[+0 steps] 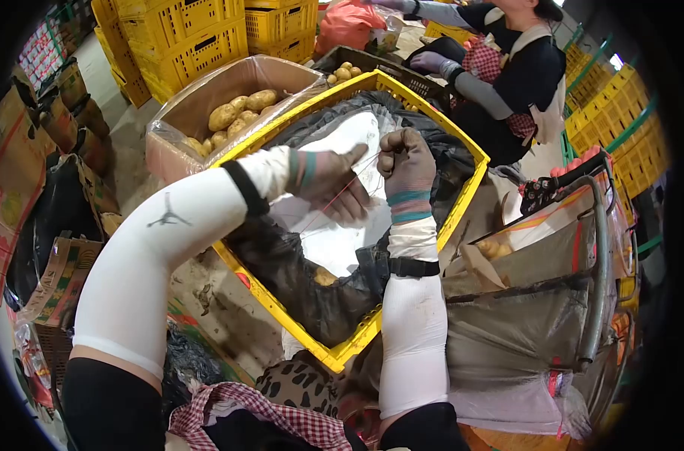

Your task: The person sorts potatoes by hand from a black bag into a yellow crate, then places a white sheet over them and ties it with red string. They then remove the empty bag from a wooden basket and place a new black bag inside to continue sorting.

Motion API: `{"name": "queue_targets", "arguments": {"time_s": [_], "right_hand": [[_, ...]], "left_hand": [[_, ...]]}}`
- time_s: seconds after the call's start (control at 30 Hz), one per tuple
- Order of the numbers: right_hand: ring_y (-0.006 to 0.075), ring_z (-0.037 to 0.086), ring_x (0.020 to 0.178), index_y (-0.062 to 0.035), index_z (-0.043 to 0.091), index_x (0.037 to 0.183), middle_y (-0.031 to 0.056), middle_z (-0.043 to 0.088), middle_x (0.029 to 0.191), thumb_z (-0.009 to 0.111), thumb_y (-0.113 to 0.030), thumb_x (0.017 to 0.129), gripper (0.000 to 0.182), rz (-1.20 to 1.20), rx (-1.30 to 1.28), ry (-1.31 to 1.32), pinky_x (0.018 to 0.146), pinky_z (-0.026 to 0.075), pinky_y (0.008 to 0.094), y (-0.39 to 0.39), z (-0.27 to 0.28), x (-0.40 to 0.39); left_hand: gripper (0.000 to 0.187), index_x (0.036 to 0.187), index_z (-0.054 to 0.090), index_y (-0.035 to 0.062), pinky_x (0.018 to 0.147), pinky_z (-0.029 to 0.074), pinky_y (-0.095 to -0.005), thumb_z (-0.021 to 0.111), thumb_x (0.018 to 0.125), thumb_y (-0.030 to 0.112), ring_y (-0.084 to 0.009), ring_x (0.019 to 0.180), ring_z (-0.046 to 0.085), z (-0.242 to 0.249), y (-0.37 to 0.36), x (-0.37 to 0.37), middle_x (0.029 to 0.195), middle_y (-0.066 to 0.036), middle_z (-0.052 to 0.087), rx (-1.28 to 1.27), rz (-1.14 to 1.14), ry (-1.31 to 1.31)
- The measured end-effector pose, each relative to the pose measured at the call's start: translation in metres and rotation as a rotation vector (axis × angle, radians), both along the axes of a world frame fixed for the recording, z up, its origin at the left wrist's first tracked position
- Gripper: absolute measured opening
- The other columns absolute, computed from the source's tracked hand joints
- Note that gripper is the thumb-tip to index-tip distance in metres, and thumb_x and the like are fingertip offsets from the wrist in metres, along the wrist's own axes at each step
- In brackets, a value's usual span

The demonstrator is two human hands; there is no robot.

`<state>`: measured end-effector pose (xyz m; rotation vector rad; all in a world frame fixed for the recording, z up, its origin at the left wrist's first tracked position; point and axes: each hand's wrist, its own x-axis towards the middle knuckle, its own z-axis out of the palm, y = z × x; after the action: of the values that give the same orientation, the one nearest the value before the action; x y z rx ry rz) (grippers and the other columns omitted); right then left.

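Observation:
In front of me is a yellow plastic crate (451,233) lined with a black plastic bag (282,282). A white sheet (330,252) lies inside it, and one potato (325,276) peeks out at the near edge. My left hand (330,180), in a dirty glove, is over the sheet with its fingers stretched out. A thin red string (340,195) runs across this hand toward my right hand (407,161). That hand, also gloved, is closed in a fist above the crate's right part, with the string leading into it. The string's end inside the fist is hidden.
A cardboard box (165,150) with plastic lining holds potatoes (240,113) behind the crate. Yellow crates (184,45) are stacked at the back left. A co-worker (507,75) sits at the upper right. A metal-framed cart (601,263) stands close on the right.

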<state>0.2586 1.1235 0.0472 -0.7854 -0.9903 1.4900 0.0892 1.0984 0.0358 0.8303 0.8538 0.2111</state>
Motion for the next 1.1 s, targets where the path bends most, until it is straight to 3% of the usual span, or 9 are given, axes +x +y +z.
{"name": "queue_targets", "arguments": {"time_s": [0.23,0.4,0.43,0.5,0.77,0.83,0.93,1.03,1.1], "right_hand": [[0.0191,0.060,0.069,0.0017,0.061,0.092,0.0100,0.062,0.082,0.049,-0.020,0.101,0.026,0.202,0.017,0.236,0.066,0.053,0.0323,-0.002,-0.011,0.007],[0.0223,0.064,0.084,0.0001,0.065,0.102,0.0103,0.069,0.098,0.056,-0.017,0.097,0.020,0.187,0.130,-0.493,0.080,0.050,0.0312,-0.035,0.002,0.028],[0.0223,0.064,0.084,0.0001,0.065,0.102,0.0103,0.069,0.098,0.056,-0.017,0.097,0.020,0.188,0.128,-0.493,0.080,0.050,0.0312,-0.049,0.004,0.034],[0.0296,0.062,0.085,-0.0054,0.067,0.095,0.0114,0.069,0.094,0.060,-0.015,0.091,0.012,-0.261,1.035,-1.159,0.079,0.048,0.0363,-0.087,0.018,0.047],[0.0320,0.060,0.085,-0.0085,0.065,0.085,0.0126,0.063,0.083,0.065,-0.009,0.077,0.008,0.434,0.847,-1.412,0.078,0.048,0.0424,-0.175,0.030,0.066],[0.0323,0.061,0.086,-0.0073,0.064,0.083,0.0135,0.062,0.082,0.066,-0.008,0.076,0.007,0.379,0.838,-1.365,0.078,0.048,0.0411,-0.173,0.046,0.064],[0.0334,0.060,0.085,-0.0046,0.064,0.087,0.0153,0.063,0.085,0.063,-0.005,0.081,0.006,-0.028,0.960,-1.011,0.077,0.047,0.0397,-0.144,0.065,0.047],[0.0264,0.062,0.070,-0.0016,0.065,0.098,0.0130,0.066,0.088,0.060,-0.011,0.092,0.013,-0.154,0.787,-0.922,0.064,0.047,0.0332,-0.093,0.069,0.013],[0.0083,0.058,0.063,-0.0016,0.069,0.106,0.0070,0.070,0.088,0.056,-0.022,0.099,0.025,0.040,0.243,-0.478,0.055,0.045,0.0221,-0.077,0.063,-0.014]], "left_hand": [[0.031,0.096,0.057,0.0065,0.070,0.053,-0.0371,0.042,0.104,0.032,-0.0259,0.074,0.060,0.008,0.031,0.025,0.081,-0.010,0.062,0.008,0.957,-0.559],[0.026,0.086,0.052,0.0124,0.061,0.051,-0.0343,0.044,0.104,0.031,-0.0210,0.068,0.057,-0.008,0.009,0.007,0.074,0.000,0.056,0.088,1.061,-0.549],[0.026,0.086,0.052,0.0124,0.061,0.051,-0.0343,0.044,0.104,0.031,-0.0210,0.068,0.057,-0.018,0.007,-0.008,0.074,0.000,0.056,0.087,1.063,-0.548],[0.023,0.090,0.055,0.0141,0.060,0.052,-0.0339,0.046,0.104,0.031,-0.0183,0.068,0.058,-0.038,0.006,-0.037,0.072,0.002,0.056,-0.024,1.065,-0.370],[0.020,0.098,0.057,0.0089,0.046,0.040,-0.0211,0.051,0.102,0.027,-0.0104,0.061,0.051,0.003,-0.044,-0.040,0.070,0.004,0.052,0.090,0.671,-0.261],[0.020,0.109,0.061,0.0068,0.049,0.036,-0.0199,0.053,0.101,0.023,-0.0078,0.060,0.044,0.005,-0.051,-0.039,0.070,0.004,0.048,0.303,0.482,-0.323],[0.034,0.130,0.059,0.0097,0.090,0.048,-0.0323,0.051,0.101,0.026,-0.0187,0.092,0.063,0.044,-0.077,-0.021,0.104,-0.008,0.070,1.185,-0.017,0.277],[0.031,0.114,0.065,0.0064,0.089,0.049,-0.0347,0.050,0.102,0.030,-0.0205,0.094,0.063,0.052,-0.091,-0.016,0.103,-0.011,0.069,1.198,-0.084,0.275],[0.026,0.101,0.065,0.0088,0.061,0.045,-0.0268,0.049,0.101,0.029,-0.0135,0.066,0.054,0.032,-0.071,-0.037,0.075,-0.003,0.058,1.158,0.212,0.117]]}}
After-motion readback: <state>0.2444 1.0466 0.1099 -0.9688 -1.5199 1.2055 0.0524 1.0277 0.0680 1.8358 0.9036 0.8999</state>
